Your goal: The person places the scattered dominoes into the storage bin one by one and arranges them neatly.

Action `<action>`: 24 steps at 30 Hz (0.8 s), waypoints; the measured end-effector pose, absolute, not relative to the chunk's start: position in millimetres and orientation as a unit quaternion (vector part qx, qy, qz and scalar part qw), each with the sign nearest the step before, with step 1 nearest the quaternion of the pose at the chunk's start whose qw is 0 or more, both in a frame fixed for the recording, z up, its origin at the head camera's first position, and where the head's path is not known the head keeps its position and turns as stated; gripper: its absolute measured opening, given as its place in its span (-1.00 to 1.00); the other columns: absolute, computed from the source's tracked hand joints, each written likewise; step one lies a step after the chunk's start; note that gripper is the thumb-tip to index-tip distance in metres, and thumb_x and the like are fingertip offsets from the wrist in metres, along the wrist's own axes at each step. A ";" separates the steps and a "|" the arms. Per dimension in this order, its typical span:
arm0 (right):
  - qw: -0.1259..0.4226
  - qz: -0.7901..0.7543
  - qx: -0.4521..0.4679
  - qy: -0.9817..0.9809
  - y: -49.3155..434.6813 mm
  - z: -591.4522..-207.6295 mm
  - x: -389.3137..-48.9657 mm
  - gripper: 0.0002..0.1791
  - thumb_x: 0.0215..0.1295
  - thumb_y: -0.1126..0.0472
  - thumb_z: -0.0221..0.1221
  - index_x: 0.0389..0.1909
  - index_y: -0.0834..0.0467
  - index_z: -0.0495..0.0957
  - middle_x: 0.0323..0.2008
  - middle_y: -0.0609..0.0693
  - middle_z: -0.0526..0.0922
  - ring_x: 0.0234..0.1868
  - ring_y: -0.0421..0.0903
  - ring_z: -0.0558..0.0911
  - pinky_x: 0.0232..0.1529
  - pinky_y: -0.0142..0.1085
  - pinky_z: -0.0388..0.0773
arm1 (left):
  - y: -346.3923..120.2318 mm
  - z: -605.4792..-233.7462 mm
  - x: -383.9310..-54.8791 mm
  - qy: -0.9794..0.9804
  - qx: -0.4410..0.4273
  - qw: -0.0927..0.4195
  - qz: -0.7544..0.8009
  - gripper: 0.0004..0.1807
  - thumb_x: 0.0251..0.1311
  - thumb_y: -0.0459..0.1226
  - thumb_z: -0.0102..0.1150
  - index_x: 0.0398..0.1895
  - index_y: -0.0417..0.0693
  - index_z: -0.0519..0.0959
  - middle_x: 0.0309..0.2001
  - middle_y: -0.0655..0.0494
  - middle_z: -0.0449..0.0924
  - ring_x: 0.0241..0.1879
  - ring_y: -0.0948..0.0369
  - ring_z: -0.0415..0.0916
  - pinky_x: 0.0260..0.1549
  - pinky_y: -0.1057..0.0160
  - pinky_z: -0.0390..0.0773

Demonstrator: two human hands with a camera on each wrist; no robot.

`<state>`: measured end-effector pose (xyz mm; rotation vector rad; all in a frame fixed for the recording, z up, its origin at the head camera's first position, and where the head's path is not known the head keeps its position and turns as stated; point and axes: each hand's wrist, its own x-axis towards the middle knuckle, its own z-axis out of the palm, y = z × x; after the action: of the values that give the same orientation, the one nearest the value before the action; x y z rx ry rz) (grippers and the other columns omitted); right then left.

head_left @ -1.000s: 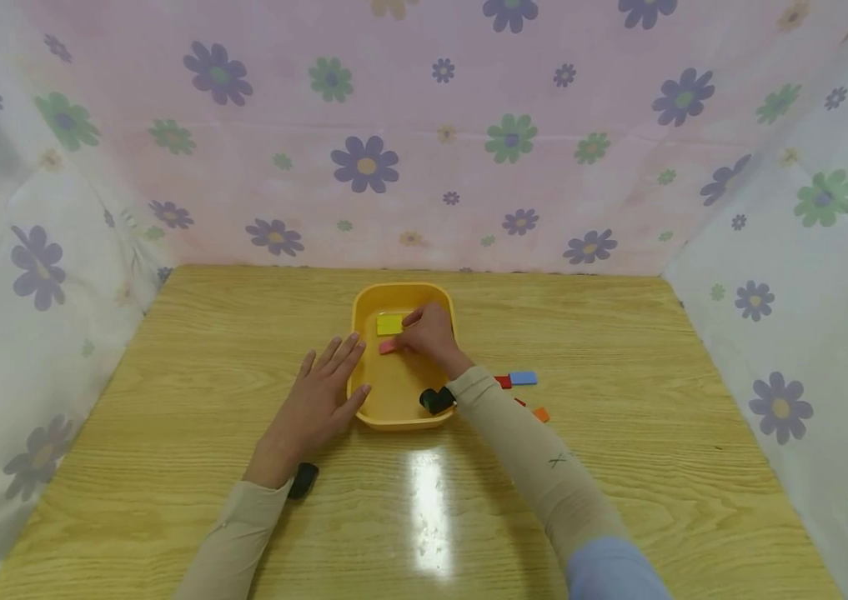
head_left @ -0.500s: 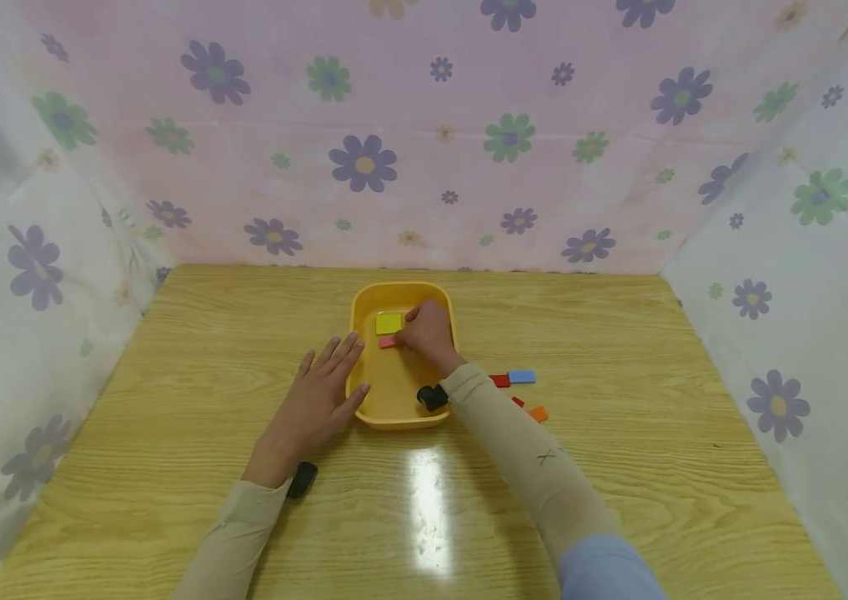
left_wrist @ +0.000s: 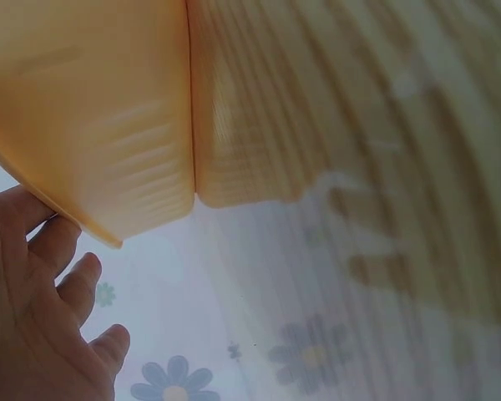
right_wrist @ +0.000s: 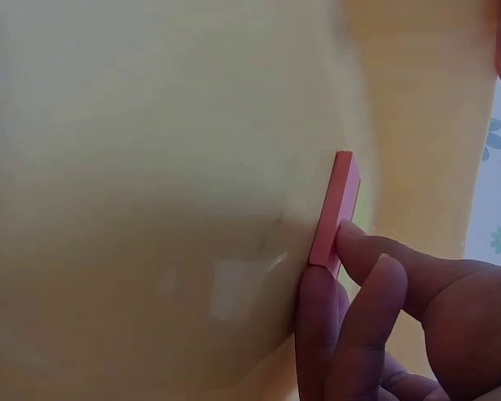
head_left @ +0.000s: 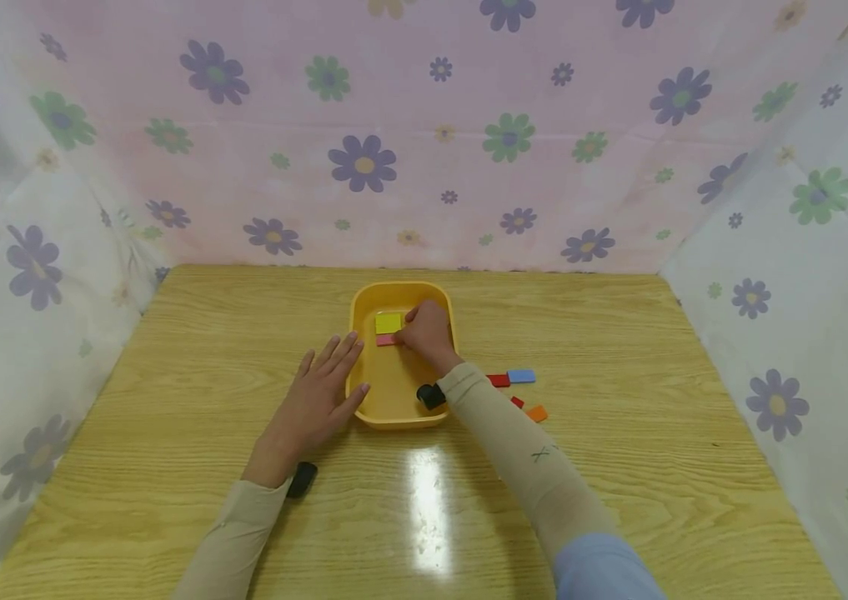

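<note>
My right hand reaches into a yellow plastic tray and pinches a small flat pink block between thumb and fingers. In the head view the pink block lies along the near side of a yellow block on the tray floor. In the right wrist view, the yellow one is mostly hidden behind the pink. My left hand has its fingers spread and straight, with fingertips at the tray's left rim. The left wrist view shows those fingers against the tray's outer wall.
Right of the tray, on the wooden table, lie a red block, a blue block, another red piece and an orange block, partly beside the right sleeve. Flowered cloth encloses the table's back and sides.
My right hand has moved the pink block slightly away from me, up against the yellow block, and it now lies straighter. The left hand stays at the rim.
</note>
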<state>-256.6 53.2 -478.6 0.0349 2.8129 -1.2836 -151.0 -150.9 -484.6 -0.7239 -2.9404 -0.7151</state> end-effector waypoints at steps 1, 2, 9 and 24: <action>0.024 -0.415 0.010 0.909 53.2 -478.7 -256.8 -0.60 -0.02 0.32 0.54 -0.17 0.41 0.67 -0.41 0.21 0.75 -0.36 0.06 0.70 -0.27 -0.25 0.67 | -151.0 -484.7 -151.0 -0.945 -0.233 0.015 -0.230 -0.25 0.53 0.06 -0.05 0.62 -0.07 0.10 0.64 0.08 -0.05 0.62 -0.03 -0.13 0.52 -0.26 -0.19; 0.024 -0.416 0.010 0.909 53.2 -478.7 -257.0 -0.60 -0.02 0.32 0.54 -0.17 0.42 0.67 -0.40 0.21 0.75 -0.36 0.07 0.71 -0.26 -0.23 0.68 | -151.1 -484.7 -151.0 -0.945 -0.233 0.015 -0.230 -0.25 0.53 0.06 -0.05 0.62 -0.07 0.10 0.64 0.08 -0.05 0.62 -0.02 -0.13 0.53 -0.26 -0.19; 0.026 -0.426 0.014 0.904 52.7 -481.6 -258.5 -0.59 0.00 0.31 0.53 -0.15 0.42 0.67 -0.34 0.22 0.76 -0.38 0.05 0.71 -0.33 -0.29 0.66 | -151.7 -485.9 -151.6 -0.944 -0.234 0.016 -0.233 -0.25 0.53 0.06 -0.06 0.62 -0.07 0.10 0.64 0.08 -0.05 0.62 -0.03 -0.12 0.52 -0.25 -0.18; 0.034 -0.451 0.022 0.892 51.7 -482.1 -257.2 -0.64 0.04 0.33 0.52 -0.18 0.37 0.62 -0.42 0.17 0.71 -0.48 -0.06 0.63 -0.40 -0.35 0.58 | -151.8 -487.9 -152.8 -0.944 -0.237 0.022 -0.229 -0.25 0.53 0.07 -0.06 0.62 -0.07 0.10 0.64 0.09 -0.05 0.62 -0.02 -0.12 0.52 -0.25 -0.17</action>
<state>-257.2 51.7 -482.1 0.0670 2.7427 -1.3865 -152.8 -151.8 -487.9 -0.7340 -2.9250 -0.7110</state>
